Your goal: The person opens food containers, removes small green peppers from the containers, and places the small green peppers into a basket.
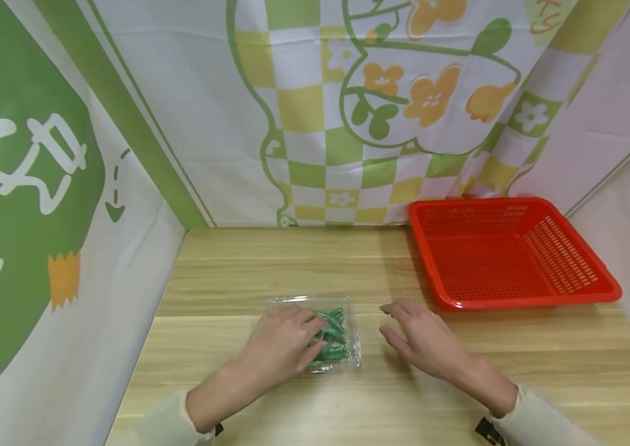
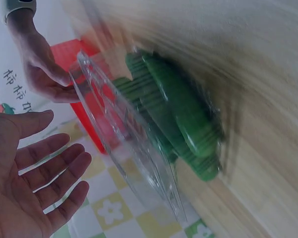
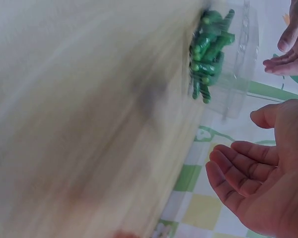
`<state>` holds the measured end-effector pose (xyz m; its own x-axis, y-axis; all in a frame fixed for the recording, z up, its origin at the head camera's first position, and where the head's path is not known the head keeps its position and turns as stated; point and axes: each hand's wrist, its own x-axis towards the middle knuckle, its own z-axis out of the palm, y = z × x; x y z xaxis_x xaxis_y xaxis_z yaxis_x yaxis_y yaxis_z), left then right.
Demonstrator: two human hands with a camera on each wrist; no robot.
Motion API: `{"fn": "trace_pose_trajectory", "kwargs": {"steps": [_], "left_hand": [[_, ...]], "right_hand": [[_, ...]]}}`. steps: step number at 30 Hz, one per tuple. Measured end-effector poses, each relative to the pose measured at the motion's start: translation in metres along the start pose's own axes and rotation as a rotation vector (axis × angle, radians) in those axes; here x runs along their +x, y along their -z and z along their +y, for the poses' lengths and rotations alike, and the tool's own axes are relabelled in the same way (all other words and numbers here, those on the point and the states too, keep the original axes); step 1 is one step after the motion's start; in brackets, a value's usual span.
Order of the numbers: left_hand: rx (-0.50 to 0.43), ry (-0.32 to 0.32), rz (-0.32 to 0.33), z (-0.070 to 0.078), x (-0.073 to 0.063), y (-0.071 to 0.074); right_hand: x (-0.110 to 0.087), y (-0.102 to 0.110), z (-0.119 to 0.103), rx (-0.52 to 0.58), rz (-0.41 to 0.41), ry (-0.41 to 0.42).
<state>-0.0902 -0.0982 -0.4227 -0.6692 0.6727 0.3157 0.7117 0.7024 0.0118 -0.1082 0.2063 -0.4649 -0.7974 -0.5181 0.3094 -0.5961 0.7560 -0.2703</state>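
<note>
A clear plastic box (image 1: 352,334) stands on the table, holding several long green vegetables (image 1: 334,334) that look like peppers or small cucumbers. In the left wrist view, its transparent wall and rim (image 2: 124,124) show beside the glossy green pieces (image 2: 174,104). Over the box's left part hovers my left hand (image 1: 284,337), fingers loosely bent and apart from the vegetables. My right hand (image 1: 423,337) hangs over the table to the right of the box, its relaxed fingers pointing toward it with nothing in them. Whether a lid covers the box, I cannot tell.
A red perforated plastic basket (image 1: 437,279) sits at the table's back right, beyond my right hand. Printed cloth (image 1: 348,167) walls rise behind the wooden table (image 1: 225,266) and on both sides.
</note>
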Motion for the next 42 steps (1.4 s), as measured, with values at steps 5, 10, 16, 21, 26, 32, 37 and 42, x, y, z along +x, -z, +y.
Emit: {"fn": "trace_pose_trajectory", "kwargs": {"steps": [5, 10, 16, 21, 26, 32, 37, 42], "left_hand": [[-0.02, -0.033, 0.012, 0.009, 0.002, -0.005], [-0.01, -0.054, -0.015, 0.015, 0.003, -0.008], [-0.009, -0.067, -0.053, 0.022, 0.004, -0.012], [0.0, -0.074, -0.079, 0.029, 0.007, -0.014], [0.001, -0.069, -0.121, 0.035, 0.009, -0.017], [-0.008, -0.043, -0.159, 0.039, 0.01, -0.018], [-0.011, -0.025, -0.183, 0.04, 0.01, -0.018], [-0.004, -0.02, -0.177, 0.041, 0.009, -0.02]], "right_hand": [[-0.006, -0.01, -0.004, 0.096, -0.031, -0.023], [-0.009, -0.018, -0.009, 0.258, -0.091, -0.06], [-0.013, -0.024, -0.014, 0.457, -0.198, -0.138], [-0.015, -0.028, -0.019, 0.563, -0.243, -0.176], [-0.016, -0.031, -0.023, 0.706, -0.314, -0.224], [-0.016, -0.037, -0.026, 0.939, -0.426, -0.322], [-0.017, -0.041, -0.028, 1.111, -0.48, -0.389], [-0.018, -0.044, -0.029, 1.218, -0.477, -0.418]]}}
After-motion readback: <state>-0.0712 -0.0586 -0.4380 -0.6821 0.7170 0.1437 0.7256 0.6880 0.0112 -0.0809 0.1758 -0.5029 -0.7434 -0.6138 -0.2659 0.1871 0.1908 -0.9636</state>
